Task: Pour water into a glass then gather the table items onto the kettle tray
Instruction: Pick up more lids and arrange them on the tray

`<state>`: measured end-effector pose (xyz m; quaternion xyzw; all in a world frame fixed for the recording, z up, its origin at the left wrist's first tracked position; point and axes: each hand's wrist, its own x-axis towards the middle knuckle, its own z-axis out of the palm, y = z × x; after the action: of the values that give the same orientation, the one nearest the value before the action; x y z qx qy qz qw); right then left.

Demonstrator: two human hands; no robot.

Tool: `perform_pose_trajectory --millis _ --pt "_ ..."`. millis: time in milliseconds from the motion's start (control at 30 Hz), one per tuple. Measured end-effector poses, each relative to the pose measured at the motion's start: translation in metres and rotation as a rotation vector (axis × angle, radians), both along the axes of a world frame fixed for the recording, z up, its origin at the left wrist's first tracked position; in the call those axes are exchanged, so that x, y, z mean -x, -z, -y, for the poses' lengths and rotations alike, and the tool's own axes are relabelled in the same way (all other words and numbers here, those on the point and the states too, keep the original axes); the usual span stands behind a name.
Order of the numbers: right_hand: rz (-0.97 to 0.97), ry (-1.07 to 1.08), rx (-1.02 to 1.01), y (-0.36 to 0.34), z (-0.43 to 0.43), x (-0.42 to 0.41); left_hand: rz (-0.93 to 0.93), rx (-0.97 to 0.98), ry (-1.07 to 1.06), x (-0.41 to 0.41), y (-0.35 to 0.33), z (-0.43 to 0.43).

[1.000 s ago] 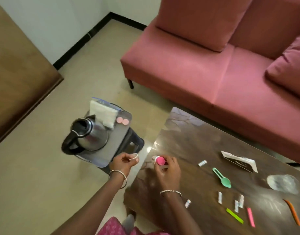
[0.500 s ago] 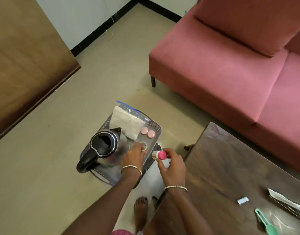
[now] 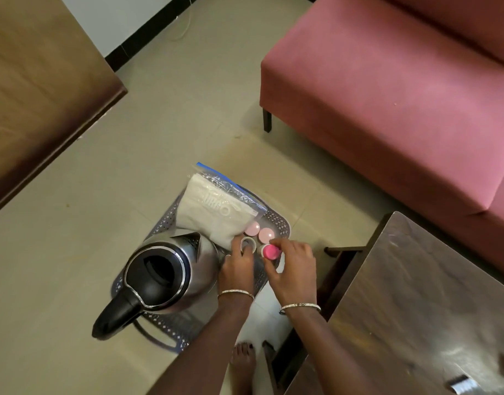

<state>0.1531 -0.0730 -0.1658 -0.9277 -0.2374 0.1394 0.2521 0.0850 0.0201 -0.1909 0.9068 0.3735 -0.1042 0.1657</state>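
- Fingers of the right hand (image 3: pixel 293 272) are pinching a pink-capped bottle (image 3: pixel 270 251) just above the tray (image 3: pixel 279 220).
- Beside it, the left hand (image 3: pixel 238 269) is holding a tiny cup (image 3: pixel 248 244) nearer the kettle (image 3: pixel 165 272).

Left hand (image 3: pixel 238 269): thin silver-coloured metal bangle (image 3: pixel 235 293) at the wrist, plain. Right hand (image 3: pixel 295 270), at 3 o'clock of it: similar silver-coloured bangle with small looped detail (image 3: pixel 300 306). One bangle per wrist. Forearms bare. At 6 o'clock, bare foot (image 3: pixel 243 363), toenails painted dark.
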Motion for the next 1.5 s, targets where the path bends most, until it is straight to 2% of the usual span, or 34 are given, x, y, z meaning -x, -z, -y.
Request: perform_pose_trajectory --millis 133,267,533,967,1233,1500 --pt "0.110 -0.025 0.174 0.005 -0.008 0.006 0.053 -0.058 0.106 -0.002 -0.006 -0.006" --pt "0.140 -0.018 0.230 0.009 -0.015 0.007 0.101 -0.113 0.133 0.000 0.002 -0.006" --pt "0.138 0.002 0.222 0.013 -0.019 0.007 0.260 -0.110 0.047 0.008 0.004 0.001" --pt "0.025 0.006 0.162 -0.016 0.001 0.014 0.309 0.096 -0.154 0.037 -0.043 0.026" --pt "-0.001 0.135 0.065 -0.076 0.069 0.053 0.424 0.174 -0.149 0.067 -0.110 0.074" --pt "-0.063 0.283 -0.095 -0.122 0.200 0.100 0.440 0.166 -0.095 0.104 -0.171 0.169"
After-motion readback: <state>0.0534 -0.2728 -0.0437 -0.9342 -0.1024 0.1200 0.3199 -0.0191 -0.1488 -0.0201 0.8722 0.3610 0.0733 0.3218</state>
